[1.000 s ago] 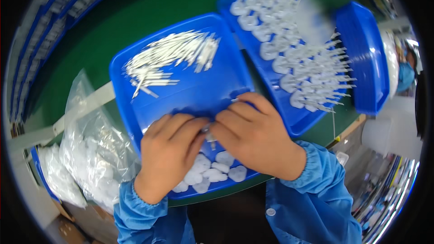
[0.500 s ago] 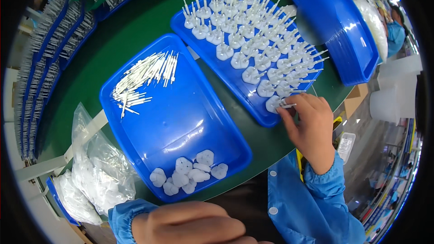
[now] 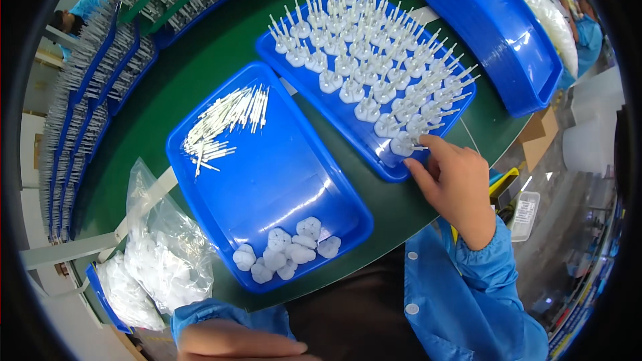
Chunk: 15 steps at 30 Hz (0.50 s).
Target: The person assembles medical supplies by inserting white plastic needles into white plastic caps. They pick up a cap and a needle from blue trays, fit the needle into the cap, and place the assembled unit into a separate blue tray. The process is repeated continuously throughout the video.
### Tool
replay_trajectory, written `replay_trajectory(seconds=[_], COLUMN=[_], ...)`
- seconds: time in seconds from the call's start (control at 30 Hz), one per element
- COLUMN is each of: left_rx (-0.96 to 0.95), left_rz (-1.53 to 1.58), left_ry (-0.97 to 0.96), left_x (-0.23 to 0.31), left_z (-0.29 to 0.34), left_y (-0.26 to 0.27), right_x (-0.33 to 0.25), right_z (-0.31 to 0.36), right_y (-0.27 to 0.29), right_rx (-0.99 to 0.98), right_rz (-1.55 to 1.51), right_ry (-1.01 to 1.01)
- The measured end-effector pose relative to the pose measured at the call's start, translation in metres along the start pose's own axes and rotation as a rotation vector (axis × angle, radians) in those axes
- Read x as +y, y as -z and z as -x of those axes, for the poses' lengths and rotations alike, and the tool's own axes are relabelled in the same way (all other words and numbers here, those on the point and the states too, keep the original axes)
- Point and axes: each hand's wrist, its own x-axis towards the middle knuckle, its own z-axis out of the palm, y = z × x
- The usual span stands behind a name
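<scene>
My right hand (image 3: 458, 184) is at the near corner of a blue tray (image 3: 374, 154). Its thumb and index finger are apart, on either side of the thin pins of a white translucent disc (image 3: 402, 144) standing there. Rows of similar white discs with upright pins (image 3: 351, 89) fill most of that tray. My left hand (image 3: 241, 342) is low at the bottom edge, its fingers mostly cut off, so any hold is hidden. Between the hands, a second blue tray (image 3: 267, 180) has a pile of thin cream-white sticks (image 3: 227, 117) at its far end and several loose white discs (image 3: 277, 239) at its near end.
Stacked empty blue trays (image 3: 498, 40) stand at the far right. Racks of trays full of pinned parts (image 3: 93, 87) line the left. A clear plastic bag of white parts (image 3: 167, 254) lies at the lower left. The green table (image 3: 221, 33) has a curved near edge.
My right thumb and index finger have parted from the pins of the near-corner disc, which stays in the tray. My left hand has dropped lower and leftward. The whole view has shifted slightly.
</scene>
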Motion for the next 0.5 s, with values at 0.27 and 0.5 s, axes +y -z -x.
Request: replay_trajectory(seconds=[0.27,0.5], left_rx=[-0.308,-0.857], left_rz=[-0.457,-0.783], left_ry=[-0.122,-0.359], left_x=[-0.129,-0.179], left_z=[-0.005,-0.033], left_y=[-0.082,-0.113], right_x=[0.023,0.049], right_z=[0.033,0.047], right_y=[0.022,0.035], right_rx=[0.081,0.044], right_rz=[-0.138,-0.291], right_ry=[-0.035,-0.079])
